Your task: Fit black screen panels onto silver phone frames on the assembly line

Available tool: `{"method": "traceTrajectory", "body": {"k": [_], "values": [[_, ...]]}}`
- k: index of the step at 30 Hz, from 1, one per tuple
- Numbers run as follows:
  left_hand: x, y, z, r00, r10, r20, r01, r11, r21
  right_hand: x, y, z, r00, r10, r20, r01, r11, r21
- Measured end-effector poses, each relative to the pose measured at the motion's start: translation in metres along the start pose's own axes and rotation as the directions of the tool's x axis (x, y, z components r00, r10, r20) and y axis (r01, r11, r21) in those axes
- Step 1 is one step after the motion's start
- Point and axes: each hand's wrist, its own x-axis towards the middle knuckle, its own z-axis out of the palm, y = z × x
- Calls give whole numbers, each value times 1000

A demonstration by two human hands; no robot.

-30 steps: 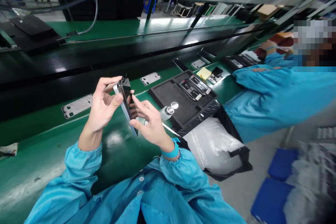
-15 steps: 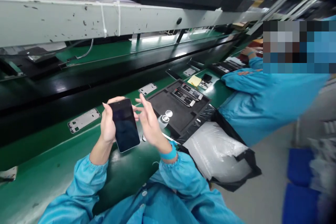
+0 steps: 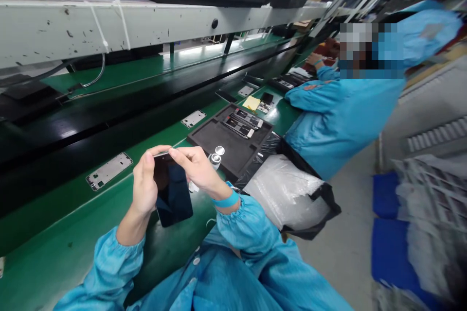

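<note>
Head view: left hand (image 3: 144,189) and right hand (image 3: 198,167), grip closed, hold a phone (image 3: 174,199), seemingly assembled; pale plate (image 3: 110,171) lies loose.

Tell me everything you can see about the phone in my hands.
The phone is a slim slab with rounded corners, its glossy, glass-like front dark and catching reflections. A thin, pale rim shows at the top edge. It is tilted, front toward the camera, above the green bench. Your left hand holds its left side near the top, and your right hand is at the top edge and upper right. Its back is hidden.
</note>
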Motion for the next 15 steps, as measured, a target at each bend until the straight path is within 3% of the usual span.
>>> {"method": "traceTrajectory", "body": {"k": [3,7,9,15], "values": [[16,2,-5,994,-44,-104,25,983,-181,-11,12,-1,993,29,116,-30,1000,1],[30,12,-16,978,-119,-174,56,942,-330,-34,32,-3,894,218,392,-240,971,9],[30,16,-17,975,-128,-182,60,939,-338,-39,38,-4,881,242,406,-260,966,-10],[23,16,-10,975,-73,-212,4,951,-310,-32,44,2,902,283,325,-285,958,-43]]}}
